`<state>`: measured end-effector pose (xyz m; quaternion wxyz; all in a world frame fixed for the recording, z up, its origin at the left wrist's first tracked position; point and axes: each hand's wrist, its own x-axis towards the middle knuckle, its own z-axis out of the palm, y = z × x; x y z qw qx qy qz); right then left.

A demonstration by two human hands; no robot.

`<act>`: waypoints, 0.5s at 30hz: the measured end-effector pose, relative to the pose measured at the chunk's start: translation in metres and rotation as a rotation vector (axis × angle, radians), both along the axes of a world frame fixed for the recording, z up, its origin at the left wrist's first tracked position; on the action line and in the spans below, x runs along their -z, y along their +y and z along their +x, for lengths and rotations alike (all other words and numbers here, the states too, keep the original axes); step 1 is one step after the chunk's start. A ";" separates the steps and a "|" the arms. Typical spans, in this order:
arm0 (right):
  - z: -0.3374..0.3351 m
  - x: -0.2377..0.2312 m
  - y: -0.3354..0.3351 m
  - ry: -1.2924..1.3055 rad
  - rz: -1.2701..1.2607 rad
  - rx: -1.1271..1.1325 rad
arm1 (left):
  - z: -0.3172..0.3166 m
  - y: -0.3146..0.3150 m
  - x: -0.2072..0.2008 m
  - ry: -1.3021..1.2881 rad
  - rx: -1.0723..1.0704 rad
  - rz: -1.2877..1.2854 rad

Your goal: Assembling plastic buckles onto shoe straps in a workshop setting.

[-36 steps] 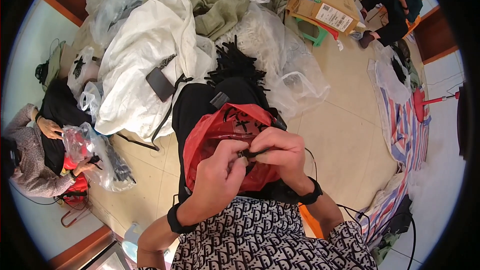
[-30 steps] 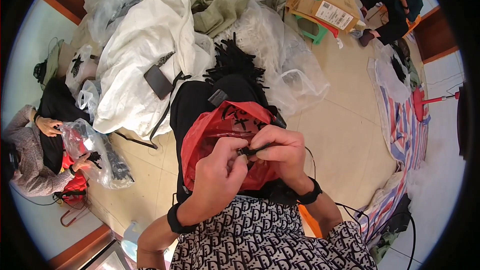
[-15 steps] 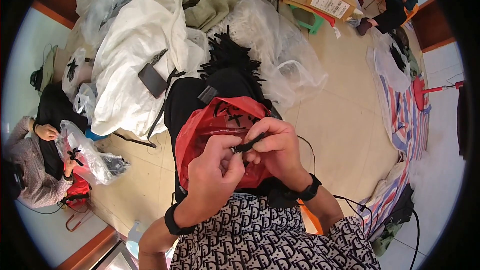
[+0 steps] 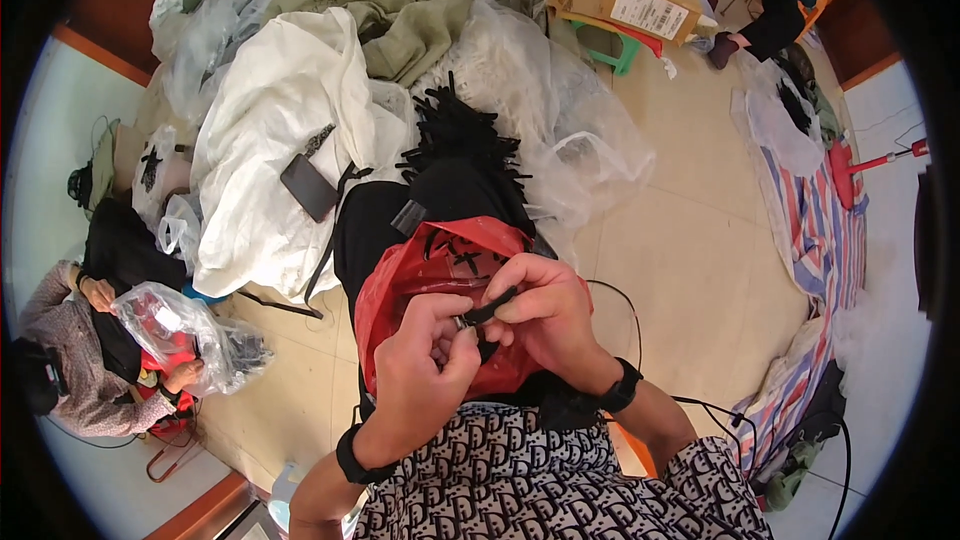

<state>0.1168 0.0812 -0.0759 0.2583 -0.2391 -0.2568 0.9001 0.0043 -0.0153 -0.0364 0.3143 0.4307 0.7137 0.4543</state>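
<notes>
Both of my hands work close together above a red plastic bag [image 4: 385, 285] that lies open on my lap. My left hand [image 4: 428, 355] pinches one end of a short black strap [image 4: 492, 306], where a small shiny metal piece shows between the fingertips. At the strap's other end, my right hand [image 4: 548, 312] grips it between thumb and fingers. Just how the metal piece sits on the strap is hidden by my fingers. Several small black pieces lie inside the red bag. A bundle of black strips [image 4: 462, 130] rests by my knees, beyond the bag.
A dark phone [image 4: 309, 187] lies on white cloth [image 4: 255, 120] ahead to the left. Clear plastic bags [image 4: 590, 150] and a cardboard box [image 4: 625, 2] lie beyond. At left a person [image 4: 85, 340] handles a clear bag. Striped sheeting [image 4: 800, 230] covers the floor at right.
My hands keep their hold on the black strap, with only slight finger movement. The view has tilted a little. The person at left no longer shows a black piece in hand.
</notes>
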 end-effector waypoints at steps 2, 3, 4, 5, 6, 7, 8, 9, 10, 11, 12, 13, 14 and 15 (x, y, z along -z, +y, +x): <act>0.000 0.000 -0.002 -0.004 0.007 0.009 | 0.000 -0.001 -0.002 0.006 -0.004 0.005; -0.001 -0.001 -0.002 0.001 0.012 0.006 | 0.001 -0.002 -0.001 -0.015 -0.017 0.000; -0.002 0.000 -0.001 0.002 0.014 0.011 | 0.001 -0.001 -0.001 -0.039 -0.030 -0.007; -0.002 0.000 0.000 0.002 0.017 0.017 | 0.000 0.000 -0.002 -0.014 -0.020 -0.012; -0.003 0.000 0.000 0.004 0.021 0.016 | 0.000 0.000 -0.002 -0.013 -0.021 -0.008; -0.003 0.001 -0.001 0.004 0.007 0.012 | 0.000 -0.001 -0.001 -0.026 -0.028 -0.016; -0.004 0.001 -0.001 0.004 -0.008 0.008 | 0.000 -0.001 -0.001 -0.039 -0.035 -0.024; -0.003 0.002 -0.001 0.007 -0.003 0.006 | 0.000 -0.001 -0.001 -0.036 -0.036 -0.019; -0.003 0.003 -0.001 0.012 -0.011 0.009 | 0.000 0.000 0.000 -0.018 -0.033 -0.020; -0.003 0.003 -0.001 0.018 -0.020 0.013 | 0.001 0.000 0.000 0.000 -0.030 -0.022; -0.003 0.004 -0.001 0.020 -0.017 0.013 | 0.001 0.000 0.000 0.002 -0.030 -0.019; -0.003 0.003 -0.001 0.019 -0.021 0.019 | 0.002 0.000 0.000 0.011 -0.034 -0.022; -0.002 0.003 0.000 0.017 -0.026 0.024 | 0.002 0.001 0.000 0.020 -0.039 -0.025; -0.002 0.003 0.000 0.018 -0.023 0.027 | 0.002 0.002 -0.001 0.020 -0.036 -0.022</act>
